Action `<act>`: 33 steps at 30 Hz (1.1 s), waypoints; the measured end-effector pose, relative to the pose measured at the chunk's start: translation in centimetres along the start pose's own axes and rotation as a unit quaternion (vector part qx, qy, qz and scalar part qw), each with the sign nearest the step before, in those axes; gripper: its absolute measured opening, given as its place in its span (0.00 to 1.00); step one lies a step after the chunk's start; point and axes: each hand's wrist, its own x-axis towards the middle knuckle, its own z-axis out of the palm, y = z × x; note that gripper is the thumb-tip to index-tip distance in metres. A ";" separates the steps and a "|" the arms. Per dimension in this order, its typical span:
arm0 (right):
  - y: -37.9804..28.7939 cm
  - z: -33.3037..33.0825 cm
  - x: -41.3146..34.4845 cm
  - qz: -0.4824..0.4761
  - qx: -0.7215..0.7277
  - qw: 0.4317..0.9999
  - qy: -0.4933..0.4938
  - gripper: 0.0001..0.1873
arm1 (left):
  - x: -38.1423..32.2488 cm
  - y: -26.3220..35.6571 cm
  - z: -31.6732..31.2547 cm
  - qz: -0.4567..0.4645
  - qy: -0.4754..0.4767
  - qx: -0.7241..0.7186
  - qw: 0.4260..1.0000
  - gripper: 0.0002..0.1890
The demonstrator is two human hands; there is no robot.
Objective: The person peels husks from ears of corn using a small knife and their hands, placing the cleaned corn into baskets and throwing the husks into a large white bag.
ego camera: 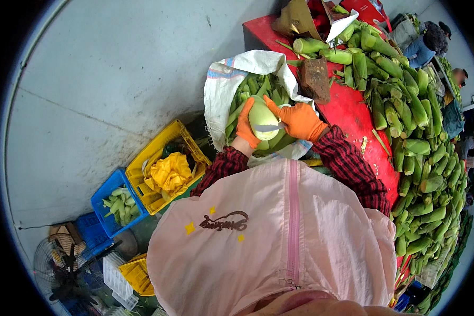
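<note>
My left hand (245, 125), in an orange glove, holds a pale green ear of corn in its husk (260, 112) by its side. In my right hand (303, 121), also gloved in orange, is a knife; its blade (268, 127) lies across the lower end of the ear. The right index finger reaches toward the ear's upper part. Both hands are over the mouth of a white woven sack (222, 89) with blue and red stripes. Green husk leaves (256, 83) fill the sack. The knife's handle is hidden in my grip.
A red-topped table (349, 108) on the right bears a large heap of husked-in corn (418, 148). At its near edge sits a brown brick (315, 80). Leftward stand a yellow crate (136, 170), a blue crate (98, 199) and a fan (65, 268). People are at the far right.
</note>
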 end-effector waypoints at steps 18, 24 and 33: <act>-2.1 2.2 -2.0 0.110 0.346 0.924 0.121 0.19 | -0.2 -0.9 0.4 -0.089 -0.030 -0.030 0.995 0.17; -1.4 0.5 -0.5 0.329 0.614 0.705 0.137 0.15 | -0.8 0.3 -0.3 -0.112 -0.047 0.038 0.992 0.27; 9.9 2.1 -0.7 0.474 0.603 0.579 0.276 0.26 | -5.2 2.2 1.5 -0.122 -0.133 -0.051 0.982 0.37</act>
